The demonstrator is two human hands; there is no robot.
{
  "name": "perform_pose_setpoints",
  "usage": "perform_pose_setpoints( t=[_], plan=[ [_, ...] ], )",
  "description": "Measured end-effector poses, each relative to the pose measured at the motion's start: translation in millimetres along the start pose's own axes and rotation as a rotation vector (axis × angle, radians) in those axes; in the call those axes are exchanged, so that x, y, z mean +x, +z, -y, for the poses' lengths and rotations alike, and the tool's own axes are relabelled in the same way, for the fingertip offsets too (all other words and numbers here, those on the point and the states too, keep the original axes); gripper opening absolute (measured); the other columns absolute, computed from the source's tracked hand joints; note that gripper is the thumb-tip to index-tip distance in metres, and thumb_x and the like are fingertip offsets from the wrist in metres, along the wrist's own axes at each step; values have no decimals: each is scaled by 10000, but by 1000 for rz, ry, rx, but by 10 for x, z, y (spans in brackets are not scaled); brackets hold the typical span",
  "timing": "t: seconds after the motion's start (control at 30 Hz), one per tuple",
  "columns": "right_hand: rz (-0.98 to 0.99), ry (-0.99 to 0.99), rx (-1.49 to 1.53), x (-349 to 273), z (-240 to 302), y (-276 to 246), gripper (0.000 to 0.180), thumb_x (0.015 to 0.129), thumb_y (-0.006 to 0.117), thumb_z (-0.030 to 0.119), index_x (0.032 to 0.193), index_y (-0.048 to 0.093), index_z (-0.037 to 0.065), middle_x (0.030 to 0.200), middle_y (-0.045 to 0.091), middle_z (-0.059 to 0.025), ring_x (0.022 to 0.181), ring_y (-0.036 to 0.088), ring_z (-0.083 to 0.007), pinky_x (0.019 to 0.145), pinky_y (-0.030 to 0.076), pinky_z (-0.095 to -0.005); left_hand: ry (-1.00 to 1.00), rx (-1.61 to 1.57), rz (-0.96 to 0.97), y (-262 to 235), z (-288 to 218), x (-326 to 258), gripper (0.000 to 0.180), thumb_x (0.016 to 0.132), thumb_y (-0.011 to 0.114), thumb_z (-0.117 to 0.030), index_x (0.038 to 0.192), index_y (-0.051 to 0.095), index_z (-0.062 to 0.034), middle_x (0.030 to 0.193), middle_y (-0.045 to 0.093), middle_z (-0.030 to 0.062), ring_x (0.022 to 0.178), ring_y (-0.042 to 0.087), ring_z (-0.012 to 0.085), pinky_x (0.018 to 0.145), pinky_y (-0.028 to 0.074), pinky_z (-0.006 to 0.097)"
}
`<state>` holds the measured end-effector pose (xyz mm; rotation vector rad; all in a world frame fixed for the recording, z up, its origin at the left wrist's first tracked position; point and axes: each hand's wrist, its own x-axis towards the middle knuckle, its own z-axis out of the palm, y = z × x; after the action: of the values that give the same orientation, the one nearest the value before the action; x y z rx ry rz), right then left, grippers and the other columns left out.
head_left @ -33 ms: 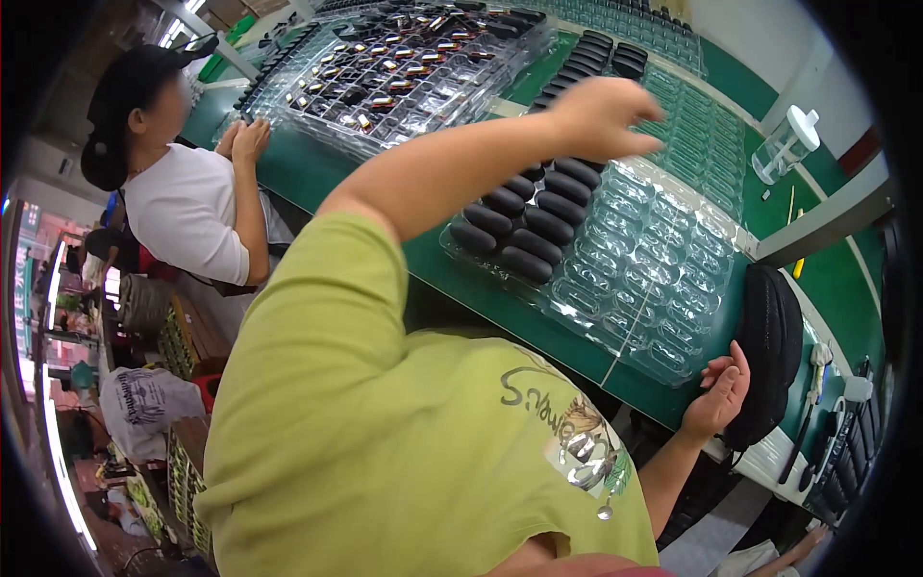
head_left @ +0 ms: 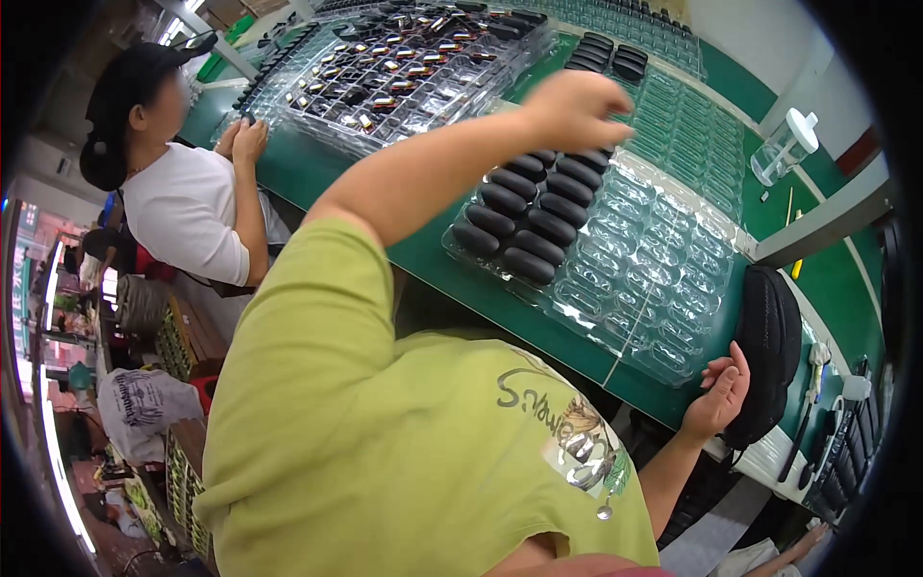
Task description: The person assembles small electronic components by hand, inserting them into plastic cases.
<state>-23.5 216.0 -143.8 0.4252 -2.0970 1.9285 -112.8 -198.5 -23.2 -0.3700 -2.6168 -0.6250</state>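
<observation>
My left hand (head_left: 575,108) hovers above the far part of a clear plastic tray (head_left: 663,255), with the thumb apart from the bent fingers and nothing seen between them. It is slightly blurred. Under and in front of it, black oval cases (head_left: 551,227) fill two rows at the tray's left side, and the moulded pockets to their right hold none. Beyond the hand, more black cases (head_left: 591,50) lie at the end of another clear tray (head_left: 687,135). My right hand (head_left: 717,392) rests by the table's front edge beside a black zipped bag (head_left: 769,356), fingers loosely curled and apart, holding nothing.
At the left, a person (head_left: 197,202) in white works beside a gridded tray (head_left: 385,87) of small parts with coloured wires. A lidded clear jug (head_left: 785,146) stands at the far right behind a grey post (head_left: 827,212). Hand tools (head_left: 808,413) lie right of the bag.
My left hand has moved a little to the left, its forearm with it, showing more of the far trays. My right hand has stayed in place.
</observation>
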Motion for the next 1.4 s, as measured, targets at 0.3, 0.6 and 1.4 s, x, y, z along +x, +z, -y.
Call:
perform_pose_setpoints(
  t=[0.3,0.6,1.4],
  plan=[
    [-4,-77,39,264,430,407,402,1080,456,278,1272,591,-48,858,581,-30,713,459,-59,627,353,-194,-554,284,-77,-907,1758,-360,339,783,705,-375,1009,770,-131,995,749,103,952,711,276,860,555,399],
    [203,-144,57,446,724,1211,411,1065,488,316,1245,612,-31,832,575,-36,711,475,-73,626,362,-211,-378,621,-124,-597,2061,348,293,829,650,-176,1106,742,-154,1194,655,118,1182,604,307,989,518,449],
    [786,481,236,1238,917,2697,314,986,584,158,1260,567,6,969,662,-54,785,625,-107,651,515,-241,-113,-685,-12,-508,34,-1304,437,670,885,-103,1026,640,-37,1406,540,131,1016,662,174,770,579,290]
  ],
)
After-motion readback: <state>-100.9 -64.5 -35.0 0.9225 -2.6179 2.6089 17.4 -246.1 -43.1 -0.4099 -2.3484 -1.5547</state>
